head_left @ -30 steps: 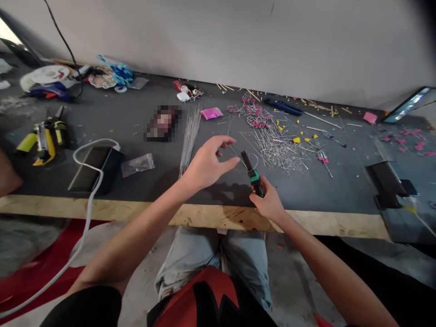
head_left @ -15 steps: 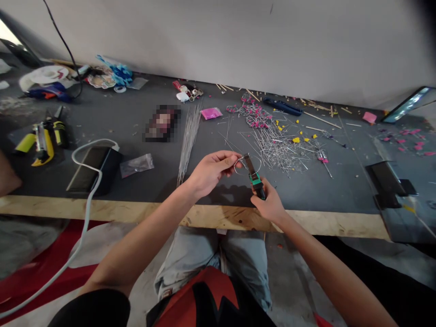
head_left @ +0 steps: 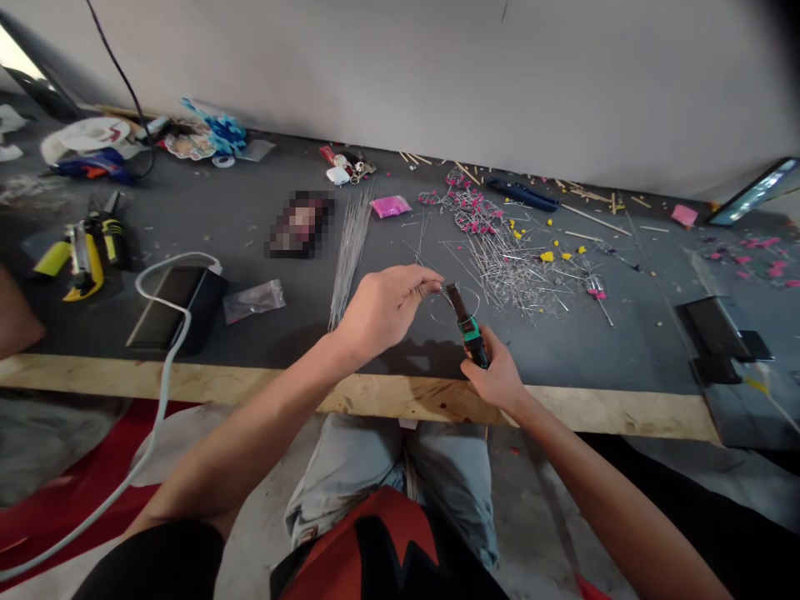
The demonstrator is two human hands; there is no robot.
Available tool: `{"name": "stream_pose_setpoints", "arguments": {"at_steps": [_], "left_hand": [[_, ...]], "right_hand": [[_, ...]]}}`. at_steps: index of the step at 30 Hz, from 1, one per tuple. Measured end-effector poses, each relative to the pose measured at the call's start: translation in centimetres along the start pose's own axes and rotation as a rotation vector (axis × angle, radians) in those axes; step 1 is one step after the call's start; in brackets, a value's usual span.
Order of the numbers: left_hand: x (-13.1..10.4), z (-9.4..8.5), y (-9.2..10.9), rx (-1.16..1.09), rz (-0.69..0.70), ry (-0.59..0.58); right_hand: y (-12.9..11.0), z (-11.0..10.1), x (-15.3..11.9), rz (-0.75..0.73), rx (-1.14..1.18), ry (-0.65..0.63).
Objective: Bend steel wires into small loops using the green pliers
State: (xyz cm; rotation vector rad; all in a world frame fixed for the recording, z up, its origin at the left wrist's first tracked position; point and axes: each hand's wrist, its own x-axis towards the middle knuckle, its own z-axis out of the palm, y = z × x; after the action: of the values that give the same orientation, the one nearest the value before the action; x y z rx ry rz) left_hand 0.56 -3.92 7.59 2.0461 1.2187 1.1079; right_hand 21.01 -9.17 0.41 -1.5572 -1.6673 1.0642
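My right hand point(head_left: 497, 371) is wrapped round the black and green handle of a tool point(head_left: 468, 327) whose dark, flat upper end points away from me. A thin wire loop point(head_left: 478, 304) shows around that upper end. My left hand point(head_left: 391, 308) is just left of the tool, back of the hand up, its fingertips pinched together at the wire beside the tool's tip. Behind it lies a bundle of straight thin wires point(head_left: 352, 250). Beyond the tool is a heap of wires point(head_left: 512, 267) with pink and yellow bits.
A power bank point(head_left: 178, 308) with a white cable point(head_left: 163, 375), a small plastic bag point(head_left: 255, 302) and yellow-black cutters point(head_left: 84, 258) lie left. A pink packet point(head_left: 391, 207) and blue-black knife point(head_left: 522, 193) sit further back. A phone point(head_left: 712, 325) lies right; another person's arm point(head_left: 18, 312) shows far left.
My left hand has turned over so its back faces up more, its fingertips still by the tool's tip. My right hand and the tool have hardly moved.
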Motion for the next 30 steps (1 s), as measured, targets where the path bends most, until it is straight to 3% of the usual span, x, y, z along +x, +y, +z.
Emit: {"name": "stream_pose_setpoints", "arguments": {"at_steps": [4, 8, 12, 17, 22, 30], "left_hand": [[-0.6, 0.0, -0.6, 0.129, 0.227, -0.035], [-1.1, 0.3, -1.1, 0.078, 0.241, -0.004], [-1.4, 0.6, -0.6, -0.109, 0.035, 0.083], [-1.1, 1.8, -0.5, -0.693, -0.318, 0.182], [-0.1, 2.5, -0.8, -1.070, -0.582, -0.008], [0.5, 1.3, -0.9, -1.230, -0.728, -0.260]], "right_hand": [[-0.1, 0.3, -0.1, -0.008, 0.009, 0.022], [-0.2, 0.5, -0.1, -0.018, -0.013, 0.051], [-0.2, 0.4, -0.2, -0.018, -0.032, 0.041], [-0.1, 0.4, -0.3, -0.012, -0.037, 0.023], [0.0, 0.3, -0.3, -0.025, -0.031, 0.037], [0.1, 0.2, -0.5, -0.046, -0.021, 0.038]]}}
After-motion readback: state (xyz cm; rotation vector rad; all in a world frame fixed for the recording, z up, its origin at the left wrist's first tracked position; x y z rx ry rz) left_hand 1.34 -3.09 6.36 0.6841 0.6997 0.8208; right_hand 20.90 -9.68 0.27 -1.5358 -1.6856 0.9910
